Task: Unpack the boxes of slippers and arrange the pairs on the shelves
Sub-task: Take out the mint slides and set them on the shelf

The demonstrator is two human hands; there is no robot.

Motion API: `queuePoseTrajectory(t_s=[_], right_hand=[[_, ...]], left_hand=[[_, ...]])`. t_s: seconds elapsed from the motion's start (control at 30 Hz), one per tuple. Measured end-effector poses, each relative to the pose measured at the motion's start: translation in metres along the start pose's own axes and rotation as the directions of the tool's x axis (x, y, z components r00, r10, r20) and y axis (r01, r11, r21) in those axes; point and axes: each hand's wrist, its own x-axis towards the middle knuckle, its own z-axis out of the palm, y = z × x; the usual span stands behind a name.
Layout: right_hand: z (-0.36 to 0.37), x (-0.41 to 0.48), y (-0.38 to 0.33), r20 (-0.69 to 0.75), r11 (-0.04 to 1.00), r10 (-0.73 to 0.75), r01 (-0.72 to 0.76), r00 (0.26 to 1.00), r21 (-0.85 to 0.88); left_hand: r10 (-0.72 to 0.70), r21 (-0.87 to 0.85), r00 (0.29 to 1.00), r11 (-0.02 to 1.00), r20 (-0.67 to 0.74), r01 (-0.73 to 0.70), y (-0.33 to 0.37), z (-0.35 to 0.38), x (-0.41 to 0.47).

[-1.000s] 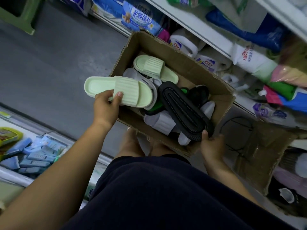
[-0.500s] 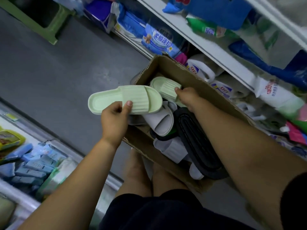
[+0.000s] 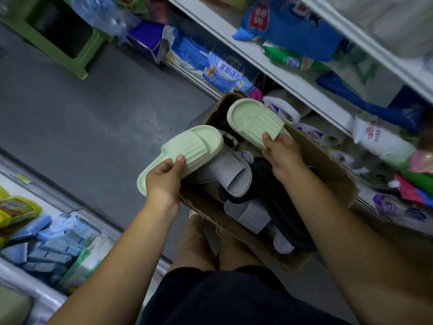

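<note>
In the head view, your left hand (image 3: 164, 181) pinches the first green slipper (image 3: 187, 148) by its side, thumb on the ribbed strap; it hangs over the near-left edge of the box (image 3: 328, 165); its long way points up and right. Your right hand (image 3: 281, 153) pinches the second green slipper (image 3: 253, 120) by one end, above the far part of the box; the two are near but apart. Grey slippers (image 3: 234, 174) and a black slipper (image 3: 281, 207) lie in the box below. The shelves (image 3: 210, 24) are on your right, nearer your right hand; bags crowd them, so I think finding room may be hard.
</note>
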Motion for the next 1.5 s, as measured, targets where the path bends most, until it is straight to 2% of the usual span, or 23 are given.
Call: queuePoseTrajectory(t_s=[0.13,0.2,0.27,0.33,0.43,0.47,0.5,0.57,0.63,0.73,0.8,0.87,0.9,0.93,0.97,1.07,1.17,1.33,1.43,1.5], right_hand=[[-0.027,-0.077,-0.008,0.052,0.949,0.169,-0.176,0.984,0.263],[-0.039,-0.108,0.000,0.051,0.877,0.249,-0.247,0.967,0.412],[-0.048,-0.133,0.017,-0.013,0.775,0.332,-0.265,0.943,0.574],[-0.060,-0.151,0.041,-0.025,0.604,0.453,-0.286,0.891,0.744],[-0.071,-0.168,0.080,0.101,0.149,0.570,-0.223,0.815,0.963],[-0.070,-0.168,0.092,0.119,0.056,0.574,-0.184,0.810,0.981],[-0.067,-0.168,0.102,0.124,0.021,0.574,-0.166,0.809,0.986],[-0.057,-0.162,0.116,0.110,0.096,0.580,-0.202,0.807,0.975],[-0.049,-0.158,0.125,0.127,0.199,0.562,-0.282,0.817,0.939],[-0.056,-0.161,0.139,0.144,0.359,0.561,-0.397,0.815,0.845],[-0.070,-0.164,0.151,0.076,0.519,0.549,-0.411,0.832,0.750],[-0.090,-0.164,0.161,-0.164,0.761,0.497,-0.337,0.852,0.555],[-0.099,-0.162,0.163,-0.304,0.878,0.406,-0.276,0.862,0.391],[-0.110,-0.159,0.164,-0.391,0.956,0.281,-0.218,0.877,0.197],[-0.120,-0.155,0.162,-0.417,0.987,0.156,-0.156,0.895,0.035],[-0.139,-0.141,0.140,-0.323,0.984,-0.084,0.028,0.943,-0.173],[-0.139,-0.119,0.104,-0.179,0.949,-0.194,0.139,0.965,-0.282],[-0.103,-0.077,0.062,0.137,0.874,-0.122,0.172,0.983,-0.454],[-0.090,-0.059,0.060,0.199,0.758,-0.068,0.180,0.978,-0.627],[-0.091,-0.054,0.061,0.196,0.736,-0.047,0.167,0.979,-0.656]], left_hand=[[-0.069,0.015,0.996,0.998,0.059,0.068,0.004,0.007,-0.018],[-0.072,0.097,0.993,0.993,0.093,0.063,0.001,0.013,-0.030],[-0.044,0.163,0.989,0.986,0.139,0.021,-0.004,0.019,-0.041],[0.013,0.255,0.975,0.964,0.224,-0.071,-0.015,0.026,-0.048],[0.093,0.419,0.920,0.870,0.380,-0.261,-0.035,0.036,-0.053],[0.111,0.465,0.893,0.822,0.436,-0.329,-0.042,0.039,-0.055],[0.123,0.504,0.859,0.765,0.497,-0.401,-0.049,0.043,-0.057],[0.138,0.556,0.791,0.640,0.596,-0.530,-0.063,0.052,-0.059],[0.141,0.568,0.752,0.570,0.644,-0.594,-0.076,0.059,-0.055],[0.092,0.602,0.760,0.552,0.644,-0.577,-0.086,0.067,-0.051],[0.062,0.617,0.781,0.576,0.621,-0.536,-0.088,0.071,-0.052],[0.050,0.620,0.801,0.606,0.597,-0.499,-0.091,0.072,-0.056],[0.050,0.624,0.810,0.609,0.585,-0.489,-0.092,0.072,-0.058],[0.068,0.627,0.820,0.609,0.568,-0.485,-0.093,0.071,-0.059],[0.095,0.622,0.829,0.615,0.552,-0.484,-0.097,0.068,-0.060],[0.143,0.631,0.888,0.654,0.437,-0.416,-0.105,0.059,-0.065],[0.109,0.640,0.948,0.713,0.300,-0.285,-0.115,0.048,-0.077],[-0.115,0.562,0.947,0.823,0.301,-0.078,-0.146,0.046,-0.095],[-0.233,0.563,0.922,0.826,0.308,0.021,-0.162,0.057,-0.103],[-0.252,0.498,0.917,0.865,0.310,0.069,-0.171,0.063,-0.107]])
